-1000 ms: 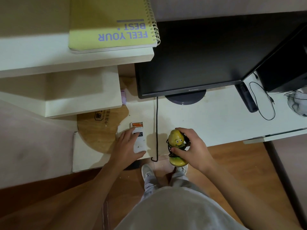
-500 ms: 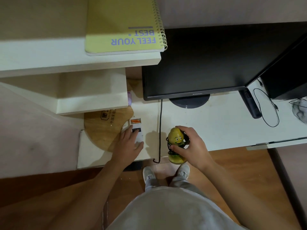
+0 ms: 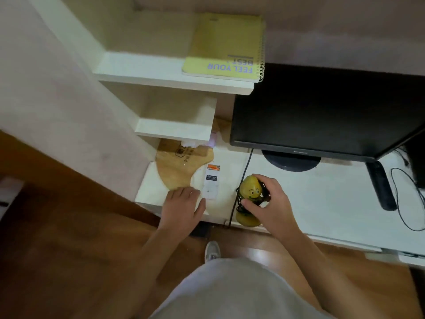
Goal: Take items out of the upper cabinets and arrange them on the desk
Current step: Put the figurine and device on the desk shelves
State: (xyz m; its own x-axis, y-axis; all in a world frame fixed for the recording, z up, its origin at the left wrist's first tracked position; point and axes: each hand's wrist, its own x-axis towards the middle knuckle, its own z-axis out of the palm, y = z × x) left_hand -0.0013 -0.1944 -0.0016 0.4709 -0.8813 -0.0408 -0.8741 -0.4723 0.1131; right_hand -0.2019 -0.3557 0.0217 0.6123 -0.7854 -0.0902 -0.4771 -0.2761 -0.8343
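A yellow pear-shaped toy figure [image 3: 249,189] with a cartoon face and a black cord wound round it stands at the front edge of the white desk [image 3: 333,199]. My right hand [image 3: 270,203] grips it from the right, thumb in front, fingers behind. My left hand [image 3: 182,208] lies flat on the desk with fingers spread, just left of a small white box [image 3: 212,181] with an orange label. A yellow spiral notebook [image 3: 226,46] lies on the upper shelf [image 3: 147,72].
A black monitor [image 3: 322,111] on a round stand fills the back of the desk, its cable [image 3: 239,192] running down past the toy. A wooden board [image 3: 181,166] lies under the lower shelf [image 3: 174,132]. A black bar-shaped device [image 3: 380,185] and looped wire [image 3: 404,203] lie right.
My left hand slid off the white box and now rests beside it. My right hand keeps its grip on the toy. My head tilted up, showing more of the shelves.
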